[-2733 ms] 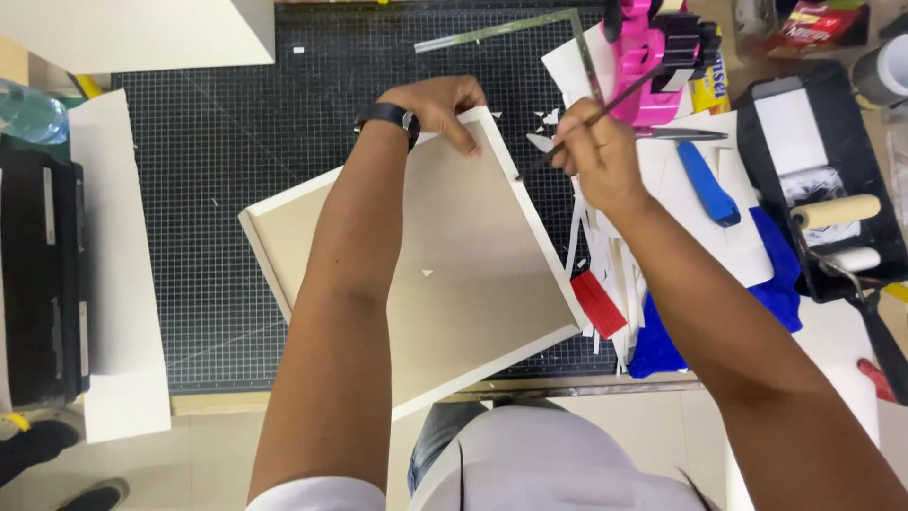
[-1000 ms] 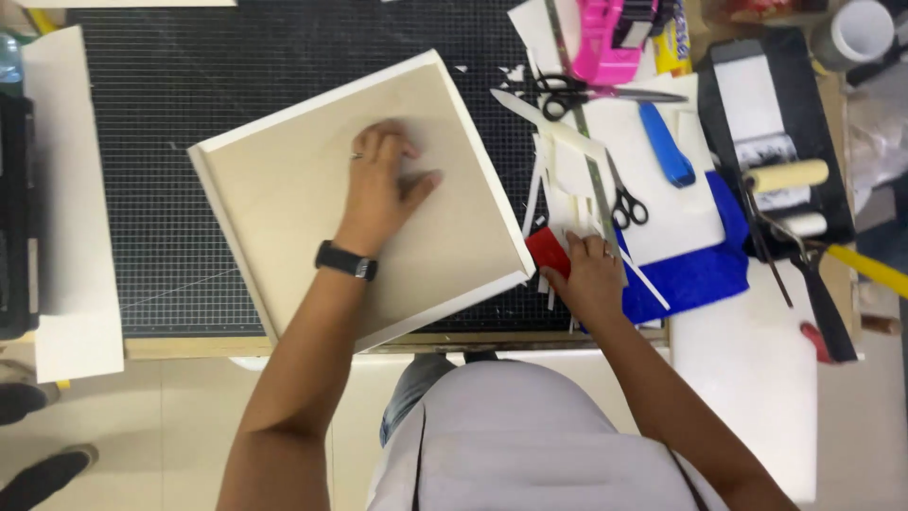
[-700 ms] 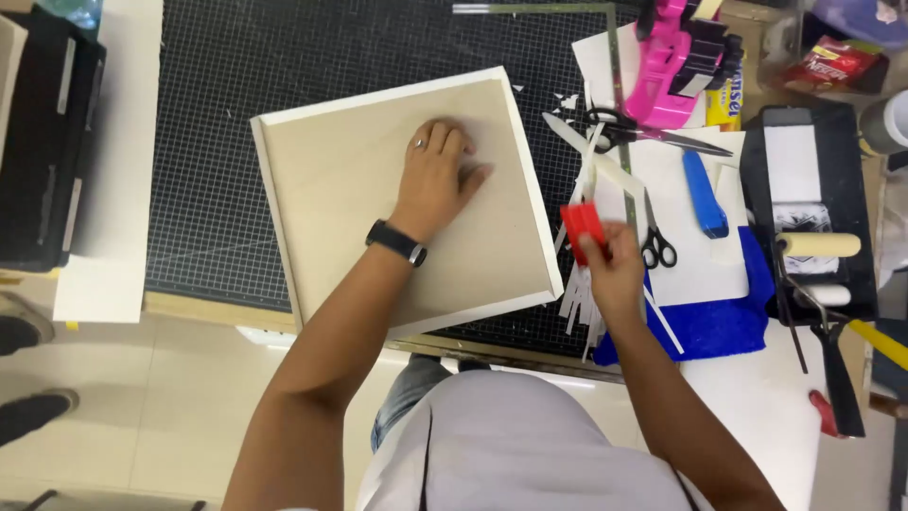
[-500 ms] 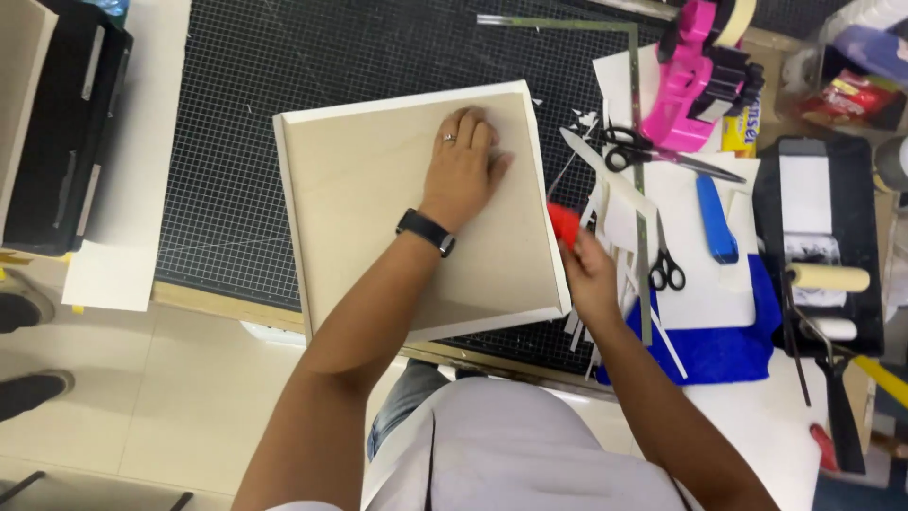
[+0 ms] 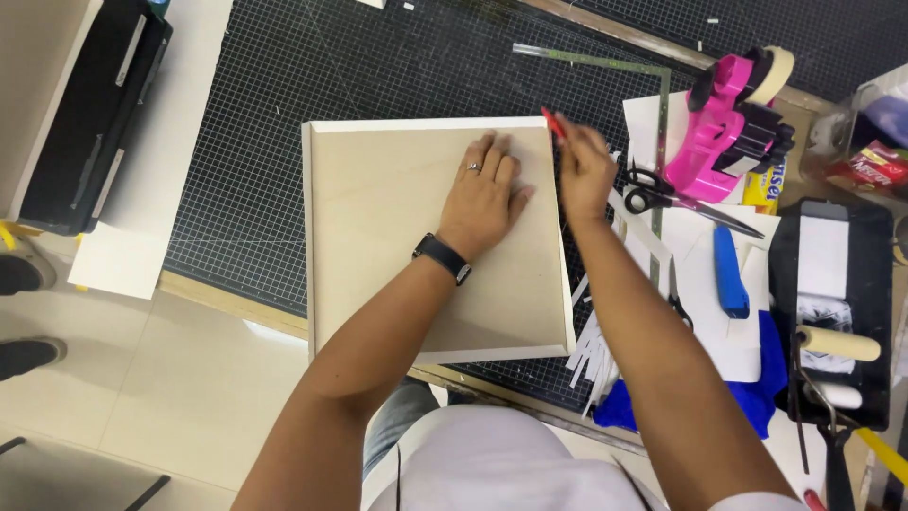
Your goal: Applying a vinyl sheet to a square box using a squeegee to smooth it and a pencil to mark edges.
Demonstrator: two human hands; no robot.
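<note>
A square beige board with white edges (image 5: pixel 397 218) lies flat on the black gridded cutting mat (image 5: pixel 378 66). My left hand (image 5: pixel 484 192) presses palm-down on the board's upper right part, with a ring on one finger and a black watch on the wrist. At the board's top right corner, my right hand (image 5: pixel 584 170) grips a small red-handled cutter (image 5: pixel 552 123), its tip pointing up and left beside the board's right edge.
White paper strips (image 5: pixel 594 345) lie along the board's right side. Further right are black scissors (image 5: pixel 653 189), a pink tape dispenser (image 5: pixel 721 132), a blue tool (image 5: pixel 730 273), a blue cloth (image 5: pixel 757 393) and a black tray (image 5: pixel 875 312) with a paint roller (image 5: pixel 837 343). A black case (image 5: pixel 90 123) sits left.
The right hand picked up the red cutter from the paper pile and carried it up to the board's top right corner. The left hand stayed pressed on the board. The camera view shifted.
</note>
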